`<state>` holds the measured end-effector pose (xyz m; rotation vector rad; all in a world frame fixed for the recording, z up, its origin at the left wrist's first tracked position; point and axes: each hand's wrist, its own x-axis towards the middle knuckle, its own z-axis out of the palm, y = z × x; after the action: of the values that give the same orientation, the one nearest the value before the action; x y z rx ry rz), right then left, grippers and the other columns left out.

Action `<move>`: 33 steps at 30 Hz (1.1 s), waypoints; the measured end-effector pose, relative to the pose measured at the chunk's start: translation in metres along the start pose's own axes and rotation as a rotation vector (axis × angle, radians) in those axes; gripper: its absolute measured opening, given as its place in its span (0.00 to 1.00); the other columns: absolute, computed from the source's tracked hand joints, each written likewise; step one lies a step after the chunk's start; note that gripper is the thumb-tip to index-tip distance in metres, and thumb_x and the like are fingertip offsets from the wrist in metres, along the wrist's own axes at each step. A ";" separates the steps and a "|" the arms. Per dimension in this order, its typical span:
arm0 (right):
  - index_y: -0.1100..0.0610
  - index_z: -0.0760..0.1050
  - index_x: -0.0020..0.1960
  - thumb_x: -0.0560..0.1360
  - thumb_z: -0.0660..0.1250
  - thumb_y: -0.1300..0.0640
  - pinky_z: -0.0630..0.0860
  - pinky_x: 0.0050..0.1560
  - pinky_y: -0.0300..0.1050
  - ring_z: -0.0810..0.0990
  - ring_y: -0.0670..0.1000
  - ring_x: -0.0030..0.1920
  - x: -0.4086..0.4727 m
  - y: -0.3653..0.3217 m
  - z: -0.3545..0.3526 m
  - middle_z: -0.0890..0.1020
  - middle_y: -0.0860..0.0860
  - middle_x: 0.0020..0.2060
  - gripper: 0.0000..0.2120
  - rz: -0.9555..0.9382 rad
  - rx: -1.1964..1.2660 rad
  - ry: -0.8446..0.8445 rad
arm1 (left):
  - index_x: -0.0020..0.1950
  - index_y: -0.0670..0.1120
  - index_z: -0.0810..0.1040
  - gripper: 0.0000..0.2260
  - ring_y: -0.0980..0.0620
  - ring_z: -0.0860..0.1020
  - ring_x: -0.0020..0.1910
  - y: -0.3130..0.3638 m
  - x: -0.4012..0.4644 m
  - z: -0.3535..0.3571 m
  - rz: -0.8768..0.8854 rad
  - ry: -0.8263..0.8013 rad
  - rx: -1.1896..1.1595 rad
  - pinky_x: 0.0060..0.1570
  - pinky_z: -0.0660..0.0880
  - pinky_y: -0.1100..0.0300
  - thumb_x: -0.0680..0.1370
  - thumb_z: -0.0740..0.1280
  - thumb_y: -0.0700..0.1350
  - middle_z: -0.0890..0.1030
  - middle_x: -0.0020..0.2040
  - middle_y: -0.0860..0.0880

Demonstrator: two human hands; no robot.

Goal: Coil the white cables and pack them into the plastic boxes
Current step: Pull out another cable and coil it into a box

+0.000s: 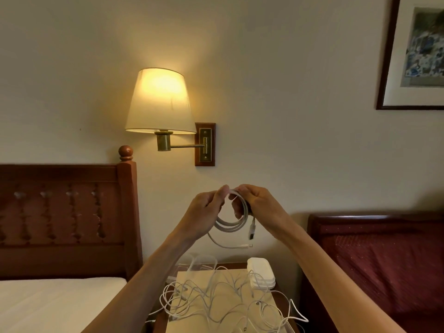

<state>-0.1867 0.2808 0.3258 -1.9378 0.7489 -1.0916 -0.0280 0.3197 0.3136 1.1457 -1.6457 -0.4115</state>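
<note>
Both grips, left hand [207,209] and right hand [258,204], hide the coiled cable's [230,224] top.

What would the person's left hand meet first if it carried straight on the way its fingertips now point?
The left hand points right, across the coiled cable it pinches, so it would probably meet the right hand first, gripping the same coil close by. Depth is uncertain.

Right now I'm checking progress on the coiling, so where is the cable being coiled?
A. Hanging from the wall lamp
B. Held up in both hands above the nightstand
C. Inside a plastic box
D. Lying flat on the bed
B: the left hand and right hand hold the coiled white cable up in front of the wall, above the loose cables on the nightstand.
</note>
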 end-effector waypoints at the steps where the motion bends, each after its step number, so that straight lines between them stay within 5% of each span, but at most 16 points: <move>1: 0.58 0.79 0.48 0.83 0.56 0.56 0.80 0.44 0.39 0.82 0.51 0.37 0.000 0.003 -0.003 0.82 0.52 0.36 0.14 -0.037 -0.053 0.038 | 0.32 0.45 0.67 0.23 0.58 0.62 0.25 -0.002 0.000 -0.001 -0.004 0.037 -0.012 0.29 0.64 0.69 0.83 0.55 0.56 0.64 0.25 0.54; 3: 0.56 0.81 0.49 0.81 0.62 0.57 0.80 0.47 0.40 0.83 0.50 0.42 -0.001 0.011 -0.008 0.84 0.51 0.40 0.09 -0.059 -0.161 0.104 | 0.31 0.47 0.67 0.23 0.58 0.62 0.25 -0.006 0.001 -0.004 -0.008 0.078 -0.022 0.28 0.63 0.69 0.83 0.54 0.55 0.63 0.24 0.54; 7: 0.56 0.84 0.48 0.77 0.68 0.56 0.75 0.35 0.30 0.79 0.44 0.34 -0.005 0.014 -0.010 0.83 0.46 0.36 0.06 -0.046 -0.357 0.201 | 0.31 0.46 0.68 0.23 0.57 0.63 0.26 -0.018 0.003 -0.001 -0.004 0.106 0.015 0.29 0.63 0.66 0.82 0.55 0.56 0.65 0.26 0.51; 15: 0.64 0.80 0.52 0.77 0.66 0.60 0.83 0.43 0.40 0.85 0.51 0.37 -0.007 0.003 0.002 0.84 0.56 0.39 0.08 0.107 0.064 0.282 | 0.30 0.55 0.68 0.20 0.57 0.69 0.23 -0.023 0.004 0.018 0.115 0.258 0.198 0.28 0.65 0.67 0.82 0.57 0.54 0.69 0.24 0.53; 19: 0.57 0.77 0.47 0.77 0.67 0.60 0.82 0.44 0.39 0.84 0.48 0.38 -0.014 0.011 0.025 0.82 0.50 0.38 0.01 -0.048 -0.087 0.438 | 0.29 0.49 0.69 0.22 0.57 0.68 0.23 -0.020 0.005 0.020 0.065 0.273 0.161 0.29 0.64 0.64 0.82 0.56 0.55 0.69 0.25 0.51; 23: 0.55 0.76 0.46 0.76 0.70 0.56 0.69 0.44 0.30 0.74 0.44 0.46 -0.016 0.028 0.036 0.75 0.45 0.46 0.04 -0.331 -0.464 0.585 | 0.30 0.45 0.68 0.24 0.58 0.65 0.24 -0.010 0.003 0.018 -0.056 0.229 0.010 0.30 0.64 0.65 0.83 0.54 0.56 0.67 0.26 0.50; 28: 0.57 0.74 0.47 0.76 0.69 0.60 0.80 0.48 0.39 0.81 0.45 0.47 -0.014 0.028 0.032 0.74 0.48 0.55 0.04 -0.388 -0.248 0.463 | 0.31 0.45 0.67 0.24 0.55 0.64 0.27 0.002 0.001 0.013 -0.165 0.170 -0.114 0.35 0.65 0.60 0.83 0.54 0.57 0.65 0.27 0.50; 33: 0.54 0.64 0.48 0.71 0.73 0.61 0.82 0.41 0.41 0.86 0.50 0.40 -0.016 0.014 0.013 0.78 0.53 0.53 0.17 -0.167 0.089 0.273 | 0.32 0.46 0.67 0.23 0.56 0.62 0.27 0.003 -0.001 0.004 -0.211 0.162 -0.175 0.35 0.64 0.60 0.83 0.54 0.57 0.64 0.28 0.50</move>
<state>-0.1847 0.2902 0.3028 -1.8225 0.6782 -1.4883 -0.0325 0.3206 0.3139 1.1916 -1.3273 -0.5708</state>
